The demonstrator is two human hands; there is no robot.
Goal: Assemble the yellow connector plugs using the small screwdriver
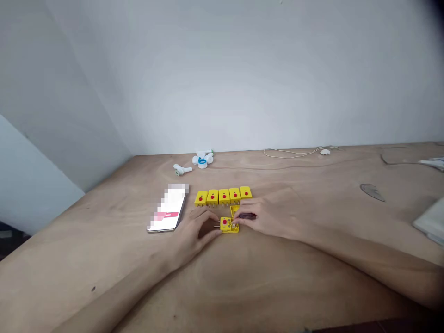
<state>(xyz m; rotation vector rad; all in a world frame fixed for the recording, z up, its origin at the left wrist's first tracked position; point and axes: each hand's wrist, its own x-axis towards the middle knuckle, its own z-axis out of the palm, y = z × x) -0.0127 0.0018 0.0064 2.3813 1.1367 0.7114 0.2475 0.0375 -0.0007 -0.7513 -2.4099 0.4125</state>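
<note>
My left hand (196,231) grips a yellow plastic connector (226,225) on the plywood table (263,273), its fingers around the near side and two metal pins showing at its left end. My right hand (267,215) holds a small dark-handled screwdriver (247,216), with the tip at the connector's open face. Just behind lies a separate yellow connector part (234,210), partly hidden by my right fingers. Several assembled yellow connectors with red dots (224,196) stand side by side in a row beyond my hands.
A smartphone (168,208) with a pixelated screen lies left of my hands. White plastic parts (202,159) and a thin pale cable (294,152) lie along the back wall. A pale flat item (430,221) sits at the right edge.
</note>
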